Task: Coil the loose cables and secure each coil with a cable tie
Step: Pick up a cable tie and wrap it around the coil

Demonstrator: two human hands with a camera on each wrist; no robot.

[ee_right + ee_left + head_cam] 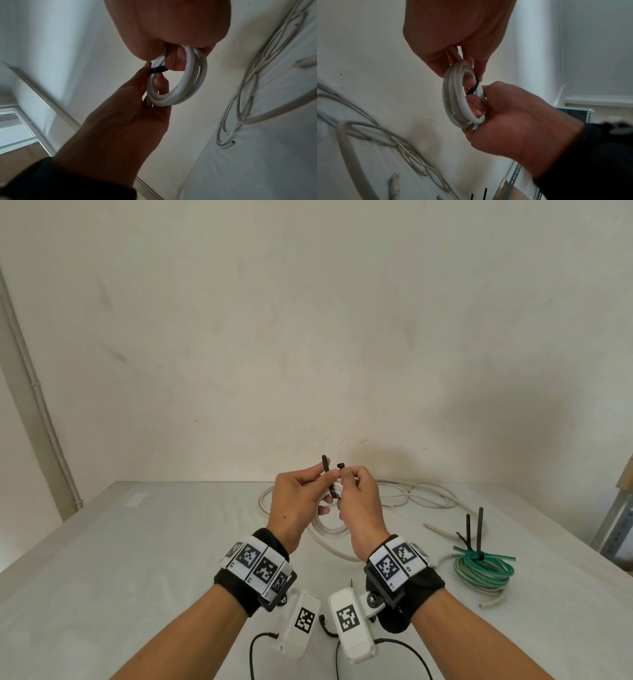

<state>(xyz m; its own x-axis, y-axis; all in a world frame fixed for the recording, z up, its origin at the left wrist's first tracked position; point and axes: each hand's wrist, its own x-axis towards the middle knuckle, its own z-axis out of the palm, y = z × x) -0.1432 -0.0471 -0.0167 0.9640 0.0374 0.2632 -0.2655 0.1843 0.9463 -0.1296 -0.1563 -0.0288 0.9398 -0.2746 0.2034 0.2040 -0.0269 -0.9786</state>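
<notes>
Glossy smooth white plastic cable coil; matt black plastic tie.

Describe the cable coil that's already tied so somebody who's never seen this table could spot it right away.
Look at the grey table, along its right side beyond the right hand. There lies the green and white coil, apart from the loose cream cables further back. It alone is coloured, with black cable tie tails sticking up.

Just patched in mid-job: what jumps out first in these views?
Both hands, left hand and right hand, raised above the table, hold a small white cable coil with a black cable tie wrapped round it, ends not yet joined. To the right lies a green coil, already tied; loose white cables lie behind.
</notes>
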